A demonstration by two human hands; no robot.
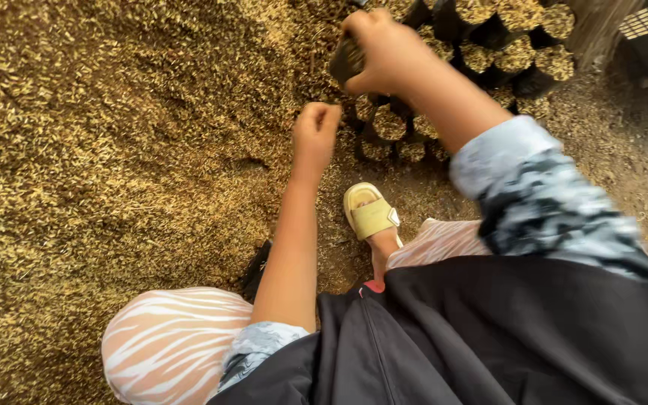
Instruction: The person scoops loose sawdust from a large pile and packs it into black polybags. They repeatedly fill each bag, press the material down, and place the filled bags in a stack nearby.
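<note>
Spreading across most of the ground before you is a heap of rice husk; beyond it stand rows of filled black nursery bags, so many are done. Your right hand is closed around one small black bag, held above the rows. Your left hand is fisted over the husk, contents hidden. Your yellow sandal sits close by.

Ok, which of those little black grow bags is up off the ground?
The black bag gripped in the right hand, raised above the husk pile. All the other filled bags stand packed together on the ground beside the left hand.
</note>
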